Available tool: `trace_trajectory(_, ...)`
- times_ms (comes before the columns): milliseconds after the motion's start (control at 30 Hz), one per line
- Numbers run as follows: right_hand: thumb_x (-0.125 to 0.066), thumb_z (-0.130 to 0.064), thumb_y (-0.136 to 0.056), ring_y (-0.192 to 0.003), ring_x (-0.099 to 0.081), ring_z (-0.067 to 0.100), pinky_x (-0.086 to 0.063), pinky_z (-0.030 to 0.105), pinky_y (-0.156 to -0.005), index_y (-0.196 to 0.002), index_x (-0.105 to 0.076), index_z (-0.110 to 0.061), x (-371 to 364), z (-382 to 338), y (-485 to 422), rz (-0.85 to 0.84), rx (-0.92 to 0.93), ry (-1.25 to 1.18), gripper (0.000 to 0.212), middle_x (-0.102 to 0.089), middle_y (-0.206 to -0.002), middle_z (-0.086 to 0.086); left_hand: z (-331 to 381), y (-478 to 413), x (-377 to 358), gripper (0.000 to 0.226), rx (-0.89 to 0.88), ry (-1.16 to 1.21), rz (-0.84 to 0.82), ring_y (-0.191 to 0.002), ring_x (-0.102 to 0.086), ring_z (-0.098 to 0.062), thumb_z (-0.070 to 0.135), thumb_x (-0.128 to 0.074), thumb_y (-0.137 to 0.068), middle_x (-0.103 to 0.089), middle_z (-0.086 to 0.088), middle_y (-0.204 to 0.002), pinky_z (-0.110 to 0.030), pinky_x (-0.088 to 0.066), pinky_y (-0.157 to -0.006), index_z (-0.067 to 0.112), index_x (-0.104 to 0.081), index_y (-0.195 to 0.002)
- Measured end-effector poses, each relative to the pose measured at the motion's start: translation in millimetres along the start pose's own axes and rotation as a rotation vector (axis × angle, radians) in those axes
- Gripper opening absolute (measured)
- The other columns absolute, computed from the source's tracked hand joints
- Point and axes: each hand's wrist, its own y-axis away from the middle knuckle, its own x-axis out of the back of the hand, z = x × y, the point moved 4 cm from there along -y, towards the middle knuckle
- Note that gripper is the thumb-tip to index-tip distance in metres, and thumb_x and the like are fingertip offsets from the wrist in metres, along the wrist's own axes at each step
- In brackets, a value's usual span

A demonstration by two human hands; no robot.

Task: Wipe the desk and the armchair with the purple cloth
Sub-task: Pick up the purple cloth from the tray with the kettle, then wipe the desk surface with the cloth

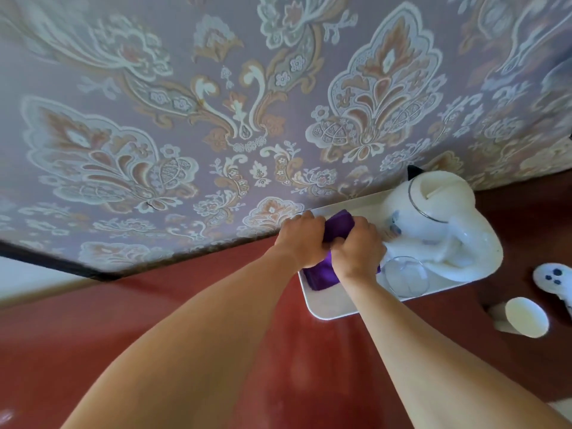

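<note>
The purple cloth [338, 226] lies folded on the left part of a white tray [334, 308], which sits on the reddish-brown desk [216, 305]. My left hand [301, 239] grips the cloth's left side and my right hand [359, 249] grips its right side, fingers curled over the fabric. A lower fold of the cloth shows beneath my wrists. The armchair is not in view.
A white electric kettle [433, 224] and an upturned clear glass [407, 277] share the tray. To the right on the desk lie a white cup on its side [523, 317] and a white controller [554, 278]. Patterned wallpaper [216, 119] backs the desk.
</note>
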Motion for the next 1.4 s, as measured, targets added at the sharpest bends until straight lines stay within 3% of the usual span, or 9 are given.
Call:
trace_trajectory(167,-0.066,-0.010,-0.079,-0.110,-0.056,0.038,-0.041,0.047,-0.095,-0.120,-0.059,-0.009,45,-56,29,-0.034,0.171,-0.161,0.042,-0.063,-0.116,0.014,-7,55,76,0.032,0.072,0.110,0.055,-0.081,-0.058,-0.032,0.048,-0.057,-0.096,-0.056,-0.004,-0.086,-0.038,-0.041,-0.069,0.020,-0.042,-0.100)
trace_trajectory(300,-0.070,-0.023,-0.086,-0.102,-0.062,0.040,-0.050,0.047,-0.090,-0.111,-0.068,-0.009,83,-116,69,-0.162,0.371,-0.230,0.029,-0.061,-0.106,0.018,-21,129,163,0.022,0.117,-0.032,0.207,-0.090,-0.064,-0.036,0.029,-0.057,-0.096,-0.066,-0.010,-0.098,-0.041,-0.047,-0.071,0.016,-0.045,-0.110)
trace_trajectory(433,-0.070,-0.043,-0.087,-0.098,-0.062,0.033,-0.052,0.046,-0.084,-0.101,-0.071,-0.012,117,-194,136,-0.221,0.628,-0.291,0.034,-0.065,-0.101,0.015,-44,243,253,0.026,0.234,-0.066,0.373,-0.093,-0.064,-0.034,0.034,-0.062,-0.095,-0.069,-0.008,-0.103,-0.039,-0.045,-0.071,0.019,-0.050,-0.114)
trace_trajectory(600,-0.065,-0.030,-0.094,-0.077,-0.061,0.008,-0.039,0.008,-0.063,-0.108,-0.063,-0.019,135,-292,257,-0.416,0.898,-0.530,0.018,-0.063,-0.085,-0.013,-74,408,328,0.025,0.416,-0.093,0.516,-0.084,-0.063,-0.028,0.045,-0.060,-0.094,-0.064,0.002,-0.091,-0.036,-0.044,-0.069,0.028,-0.050,-0.111)
trace_trajectory(667,-0.063,-0.029,-0.095,-0.075,-0.057,-0.004,-0.038,0.006,-0.060,-0.106,-0.060,-0.025,135,-323,310,-0.470,0.973,-0.597,0.012,-0.061,-0.084,-0.020,-88,470,345,0.029,0.514,-0.122,0.553,-0.079,-0.061,-0.026,0.052,-0.054,-0.096,-0.058,0.006,-0.087,-0.035,-0.041,-0.067,0.028,-0.048,-0.111)
trace_trajectory(900,-0.055,-0.037,-0.097,-0.085,-0.065,0.018,-0.054,0.038,-0.074,-0.113,-0.059,-0.024,98,-401,502,-0.671,1.203,-0.628,0.021,-0.069,-0.094,-0.007,-146,680,357,0.032,0.812,-0.140,0.636,-0.077,-0.058,-0.025,0.056,-0.048,-0.098,-0.061,0.006,-0.090,-0.036,-0.038,-0.061,0.028,-0.045,-0.113)
trace_trajectory(1133,-0.053,-0.044,-0.098,-0.089,-0.068,0.019,-0.056,0.037,-0.079,-0.123,-0.061,-0.025,15,-453,670,-0.725,1.429,-0.530,0.031,-0.072,-0.102,-0.006,-240,853,319,0.023,1.013,-0.051,0.649,-0.077,-0.060,-0.026,0.054,-0.052,-0.098,-0.063,0.002,-0.090,-0.037,-0.044,-0.067,0.034,-0.039,-0.096)
trace_trajectory(1267,-0.052,-0.051,-0.097,-0.069,-0.058,-0.007,-0.040,0.005,-0.054,-0.116,-0.063,-0.031,-31,-482,740,-0.739,1.452,-0.524,0.030,-0.063,-0.087,-0.022,-304,916,300,0.020,1.057,-0.016,0.684,-0.077,-0.061,-0.025,0.053,-0.050,-0.098,-0.064,0.003,-0.090,-0.036,-0.044,-0.067,0.035,-0.041,-0.100)
trace_trajectory(1400,-0.050,-0.062,-0.090,-0.074,-0.057,-0.003,-0.037,0.010,-0.059,-0.107,-0.065,-0.032,-89,-508,775,-0.869,1.355,-0.491,0.037,-0.064,-0.087,-0.018,-367,942,274,0.020,1.075,0.042,0.744,-0.080,-0.064,-0.025,0.052,-0.046,-0.098,-0.066,0.003,-0.091,-0.038,-0.050,-0.068,0.035,-0.045,-0.108)
